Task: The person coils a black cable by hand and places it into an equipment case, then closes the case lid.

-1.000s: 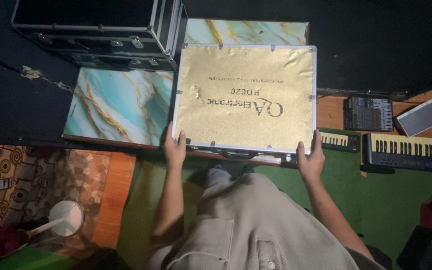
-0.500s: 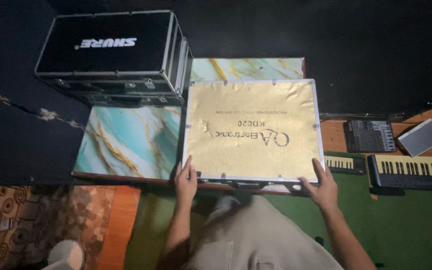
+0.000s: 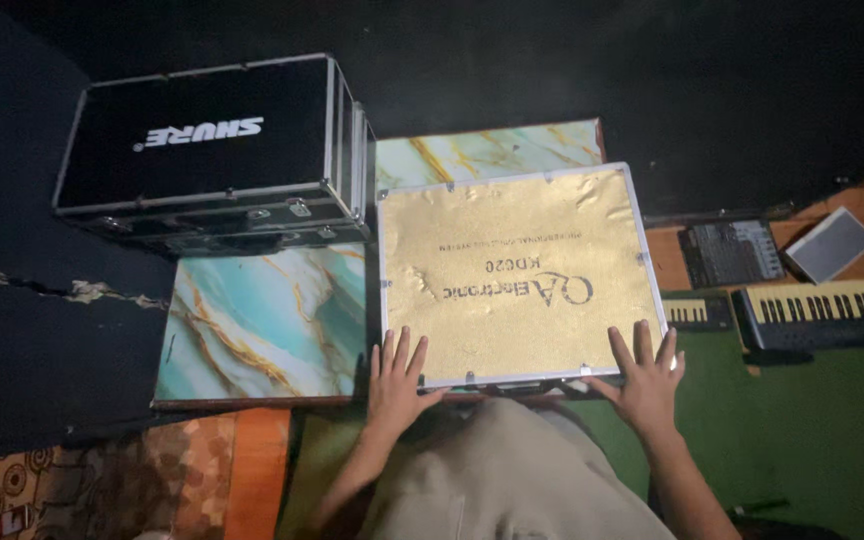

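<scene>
Head view: both hands, left hand [image 3: 397,385] and right hand [image 3: 645,385], seemingly flat on gold case [image 3: 517,270].

Dim room — marbled tabletop [image 3: 252,320], green carpet [image 3: 782,430], black wall [image 3: 552,60].

The gold-topped case [image 3: 517,275], flat and apparently shut, lay on the marbled slab; its metal-edged near rim sat under the fingertips [image 3: 402,350], the lid stretching away beyond them.
</scene>
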